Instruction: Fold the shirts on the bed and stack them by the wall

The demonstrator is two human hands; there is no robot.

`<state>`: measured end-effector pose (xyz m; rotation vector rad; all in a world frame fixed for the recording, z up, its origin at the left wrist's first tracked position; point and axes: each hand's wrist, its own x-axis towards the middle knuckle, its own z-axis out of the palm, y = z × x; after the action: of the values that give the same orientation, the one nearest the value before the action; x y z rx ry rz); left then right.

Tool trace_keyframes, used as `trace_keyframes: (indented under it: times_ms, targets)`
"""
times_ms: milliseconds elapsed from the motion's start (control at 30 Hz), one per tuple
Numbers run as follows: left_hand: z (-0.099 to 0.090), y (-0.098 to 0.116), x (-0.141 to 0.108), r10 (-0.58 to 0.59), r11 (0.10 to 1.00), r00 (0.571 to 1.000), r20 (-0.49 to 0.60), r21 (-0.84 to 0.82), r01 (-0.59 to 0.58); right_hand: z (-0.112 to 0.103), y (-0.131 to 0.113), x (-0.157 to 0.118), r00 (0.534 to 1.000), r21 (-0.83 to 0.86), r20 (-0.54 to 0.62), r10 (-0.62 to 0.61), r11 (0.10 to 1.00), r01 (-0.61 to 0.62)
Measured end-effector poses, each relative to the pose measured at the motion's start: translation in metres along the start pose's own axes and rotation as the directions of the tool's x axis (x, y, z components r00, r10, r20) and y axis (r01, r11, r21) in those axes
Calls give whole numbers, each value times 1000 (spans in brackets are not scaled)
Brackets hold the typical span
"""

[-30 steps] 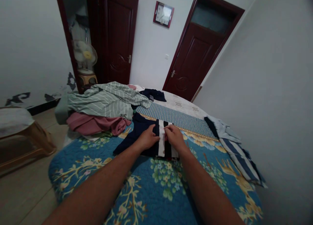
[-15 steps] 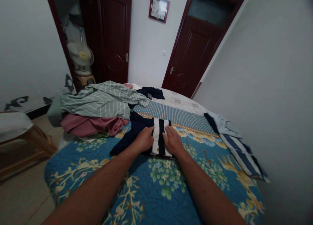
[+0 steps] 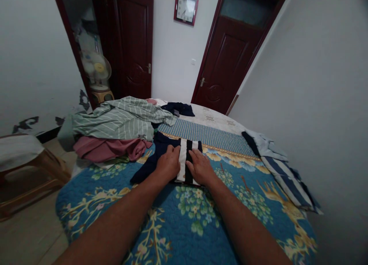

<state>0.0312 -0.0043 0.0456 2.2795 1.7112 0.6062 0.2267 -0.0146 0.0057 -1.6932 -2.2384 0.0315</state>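
We rest our left hand [image 3: 169,164] and right hand [image 3: 202,168], both loosely spread, on one banded navy garment [image 3: 182,161]. One green striped cloth [image 3: 123,119] lies at ten o'clock.

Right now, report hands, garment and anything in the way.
Left hand on navy section, right hand on striped end. Garment lying on bedspread. Heaped clothes left, clear of both hands.
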Motion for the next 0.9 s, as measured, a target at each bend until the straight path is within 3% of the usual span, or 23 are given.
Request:
trace_keyframes:
  times_ms: [100, 167, 233, 300, 400, 700, 900]
  targets:
    - [0, 6, -1, 162, 987, 977, -139, 10, -162, -2, -3, -1, 1000, 5, 0, 2, 1000, -2]
    - [8, 7, -2, 277, 960, 954, -114, -14, -280, -2, -3, -2, 1000, 12, 6, 2, 1000, -2]
    - [20, 7, -6, 313, 950, 950, -19, -10, -313, -1, -1, -1, 1000, 24, 14, 18, 1000, -18]
    - [32, 6, -11, 284, 957, 956, 68, 42, -287, 2, 3, 3, 999, 40, 18, 50, 998, -51]
    - [41, 6, -16, 210, 964, 971, 117, 139, -226, 5, 10, 15, 993, 70, 44, 106, 992, -109]
    - [34, 4, -14, 157, 969, 972, 175, 161, -186, 12, 31, 80, 978, 20, 61, 197, 980, -199]
    - [35, 0, -13, 166, 974, 969, 184, 120, -190, 17, 37, 89, 975, 22, -39, 220, 975, -219]
